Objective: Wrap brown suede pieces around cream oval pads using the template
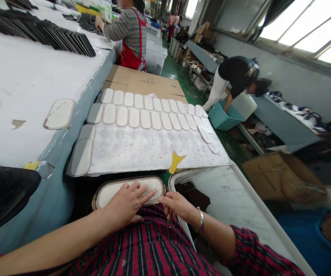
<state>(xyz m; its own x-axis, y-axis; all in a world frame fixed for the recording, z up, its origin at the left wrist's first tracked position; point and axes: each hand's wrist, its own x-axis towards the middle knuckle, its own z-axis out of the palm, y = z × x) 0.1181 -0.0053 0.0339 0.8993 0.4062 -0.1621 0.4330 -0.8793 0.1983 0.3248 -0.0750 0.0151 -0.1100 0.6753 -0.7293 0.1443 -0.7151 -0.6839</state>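
Note:
A white oval panel with a brown rim (110,194) lies across my lap, in front of the striped apron. My left hand (129,201) rests flat on top of it, fingers stretched out. At the panel's right end, my right hand (177,204) has thumb and fingers closed on the edge. Just beyond is a whitish board (136,147) bearing two rows of similar rounded white pieces (145,119), with a few more along its left and right sides. A yellow forked piece (176,161) sits at the board's near edge.
To my right stands a white plastic bin (257,195) with dark brown cloth (192,195) in it. A white-topped table (18,88) runs along the left, carrying a loose oval piece (59,114) and a black object (6,195). Two people work farther off, one by a teal basket (221,117).

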